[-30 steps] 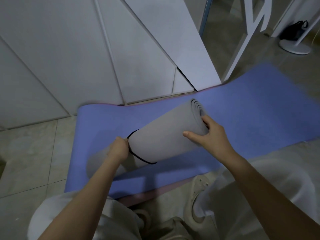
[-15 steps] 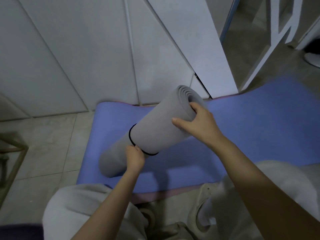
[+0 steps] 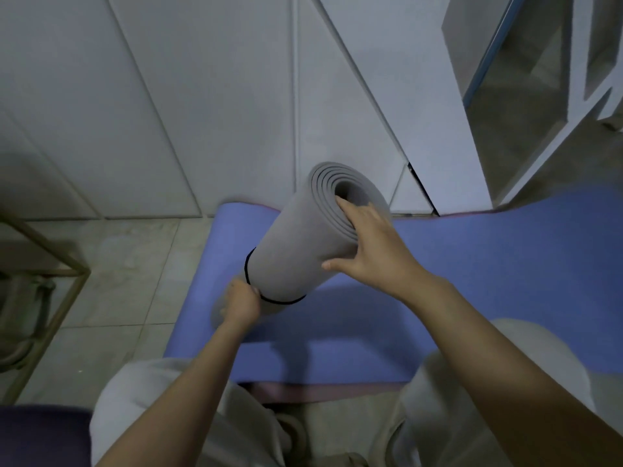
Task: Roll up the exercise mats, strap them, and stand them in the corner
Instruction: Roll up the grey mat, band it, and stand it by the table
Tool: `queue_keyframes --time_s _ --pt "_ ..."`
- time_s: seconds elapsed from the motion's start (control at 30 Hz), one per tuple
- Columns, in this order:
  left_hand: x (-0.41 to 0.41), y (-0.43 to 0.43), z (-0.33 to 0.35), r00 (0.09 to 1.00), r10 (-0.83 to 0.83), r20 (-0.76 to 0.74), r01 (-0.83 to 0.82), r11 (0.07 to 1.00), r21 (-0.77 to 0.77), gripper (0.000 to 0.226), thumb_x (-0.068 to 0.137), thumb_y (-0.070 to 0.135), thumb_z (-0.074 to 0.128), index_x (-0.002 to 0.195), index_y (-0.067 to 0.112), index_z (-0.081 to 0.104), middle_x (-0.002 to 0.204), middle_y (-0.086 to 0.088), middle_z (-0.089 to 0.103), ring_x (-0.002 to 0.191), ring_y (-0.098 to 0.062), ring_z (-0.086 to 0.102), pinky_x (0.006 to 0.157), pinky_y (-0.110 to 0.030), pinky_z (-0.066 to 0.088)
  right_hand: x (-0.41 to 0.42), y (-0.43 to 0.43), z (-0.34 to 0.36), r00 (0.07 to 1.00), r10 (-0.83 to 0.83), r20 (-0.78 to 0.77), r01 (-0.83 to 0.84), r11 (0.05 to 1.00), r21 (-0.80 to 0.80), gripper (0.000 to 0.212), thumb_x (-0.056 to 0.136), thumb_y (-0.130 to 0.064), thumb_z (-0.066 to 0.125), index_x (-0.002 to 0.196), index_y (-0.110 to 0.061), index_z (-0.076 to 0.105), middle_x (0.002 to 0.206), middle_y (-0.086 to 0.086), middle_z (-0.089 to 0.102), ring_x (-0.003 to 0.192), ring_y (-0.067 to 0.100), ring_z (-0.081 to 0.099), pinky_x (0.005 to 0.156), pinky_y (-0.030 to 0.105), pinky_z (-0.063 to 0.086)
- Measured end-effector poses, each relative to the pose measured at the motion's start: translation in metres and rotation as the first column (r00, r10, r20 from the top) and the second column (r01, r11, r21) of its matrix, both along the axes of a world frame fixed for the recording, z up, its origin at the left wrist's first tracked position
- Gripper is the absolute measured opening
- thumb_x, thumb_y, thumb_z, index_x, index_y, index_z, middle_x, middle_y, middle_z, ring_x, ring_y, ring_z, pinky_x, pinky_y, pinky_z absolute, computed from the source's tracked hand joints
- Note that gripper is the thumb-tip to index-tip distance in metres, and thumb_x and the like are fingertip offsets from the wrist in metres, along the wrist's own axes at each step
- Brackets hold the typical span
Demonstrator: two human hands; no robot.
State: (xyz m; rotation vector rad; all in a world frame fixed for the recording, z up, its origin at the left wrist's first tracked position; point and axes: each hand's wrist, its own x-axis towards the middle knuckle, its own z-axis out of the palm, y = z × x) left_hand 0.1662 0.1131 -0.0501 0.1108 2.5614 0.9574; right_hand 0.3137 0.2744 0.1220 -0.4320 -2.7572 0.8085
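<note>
A rolled grey mat (image 3: 296, 241) tilts up over a flat blue mat (image 3: 438, 298) spread on the floor. Its spiral end faces up toward the wall, and its lower end rests on the blue mat. A thin black strap (image 3: 266, 294) circles the roll near its lower part. My left hand (image 3: 241, 303) pinches the strap at the roll's left side. My right hand (image 3: 367, 244) grips the upper end, fingers over the rim and thumb against the side.
White wall panels (image 3: 202, 96) rise just behind the mats. A metal-framed stand (image 3: 50, 298) is at the left on the tiled floor. A white shelf frame (image 3: 539, 96) stands at the upper right. My knees in light trousers are at the bottom.
The grey roll has tipped up steeper, its open end now pointing more upward. My left hand stayed on the strap. The view shifted left, showing the metal stand.
</note>
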Motion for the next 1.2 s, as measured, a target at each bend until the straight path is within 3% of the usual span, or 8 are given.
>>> queue_keyframes --time_s 0.1,0.2,0.3,0.4,0.57,0.77,1.0,1.2 --pt "0.0 -0.002 0.029 0.988 0.11 -0.108 -0.083 0.97 0.229 0.015 0.086 -0.005 0.043 0.101 -0.004 0.045 0.118 -0.031 0.049 0.106 -0.041 0.05 0.084 -0.043 0.04 -0.015 -0.011 0.004 0.998 0.009 -0.066 -0.003 0.997 0.082 0.08 0.072 -0.031 0.08 0.139 -0.013 0.041 0.128 0.006 0.053 0.127 0.025 0.037 0.112 0.023 0.014" --pt "0.005 -0.002 0.065 0.969 0.157 -0.19 -0.042 0.866 0.498 0.04 0.084 -0.009 0.037 0.12 0.003 0.048 0.123 -0.016 0.051 0.112 -0.029 0.05 0.098 -0.044 0.042 -0.032 -0.027 0.01 0.983 0.026 -0.18 -0.004 0.992 0.124 0.068 0.068 -0.028 0.083 0.126 -0.009 0.052 0.11 0.008 0.058 0.111 0.027 0.046 0.095 0.026 0.029" --pt "0.012 -0.007 0.106 0.964 0.203 -0.172 -0.047 0.766 0.641 0.038 0.086 -0.008 0.037 0.113 0.012 0.055 0.113 -0.003 0.058 0.107 -0.017 0.053 0.095 -0.032 0.044 -0.045 -0.041 0.02 0.959 0.067 -0.274 -0.022 0.986 0.163 0.067 0.064 -0.026 0.085 0.121 -0.007 0.057 0.105 0.007 0.061 0.104 0.029 0.051 0.093 0.027 0.029" --pt "0.009 -0.025 0.135 0.949 0.261 -0.178 -0.047 0.674 0.737 0.039 0.086 -0.008 0.036 0.109 0.016 0.056 0.109 0.0 0.061 0.105 -0.014 0.056 0.091 -0.028 0.046 -0.056 -0.061 0.035 0.929 0.145 -0.341 -0.075 0.975 0.21 0.068 0.061 -0.022 0.086 0.121 -0.005 0.059 0.107 0.008 0.063 0.104 0.031 0.053 0.096 0.031 0.031" --pt "-0.011 -0.071 0.157 0.905 0.318 -0.282 0.001 0.662 0.75 0.041 0.089 -0.003 0.04 0.125 0.013 0.053 0.125 -0.001 0.059 0.115 -0.011 0.054 0.098 -0.029 0.045 -0.077 -0.101 0.062 0.858 0.258 -0.445 -0.119 0.942 0.315 0.067 0.056 -0.008 0.085 0.118 -0.003 0.062 0.104 0.009 0.065 0.102 0.034 0.055 0.097 0.029 0.029" --pt "-0.032 -0.146 0.176 0.84 0.28 -0.464 0.073 0.79 0.609 0.042 0.092 0.01 0.045 0.134 0.012 0.047 0.133 -0.001 0.054 0.12 -0.009 0.05 0.101 -0.029 0.043 -0.11 -0.156 0.072 0.754 0.375 -0.539 -0.173 0.905 0.389 0.068 0.047 0.002 0.084 0.111 0.004 0.064 0.091 0.012 0.066 0.092 0.019 0.041 0.09 0.028 0.029" --pt "-0.026 -0.242 0.151 0.782 0.168 -0.6 -0.088 0.983 0.16 0.047 0.092 0.015 0.051 0.138 0.016 0.041 0.138 -0.004 0.048 0.124 -0.022 0.045 0.105 -0.04 0.035 -0.142 -0.229 0.043 0.757 0.464 -0.46 -0.298 0.872 0.389 0.066 0.047 -0.002 0.084 0.11 0.002 0.064 0.087 0.009 0.065 0.084 0.025 0.052 0.087 0.028 0.029" --pt "0.0 -0.329 0.079 0.938 0.06 -0.34 -0.188 0.915 -0.358 0.05 0.093 0.023 0.045 0.141 0.016 0.036 0.147 -0.006 0.032 0.136 -0.024 0.026 0.114 -0.042 0.017 -0.161 -0.28 0.014 0.741 0.598 -0.305 -0.467 0.786 0.405 0.064 0.058 -0.007 0.082 0.118 0.001 0.06 0.094 0.01 0.065 0.088 0.033 0.059 0.094 0.029 0.025"
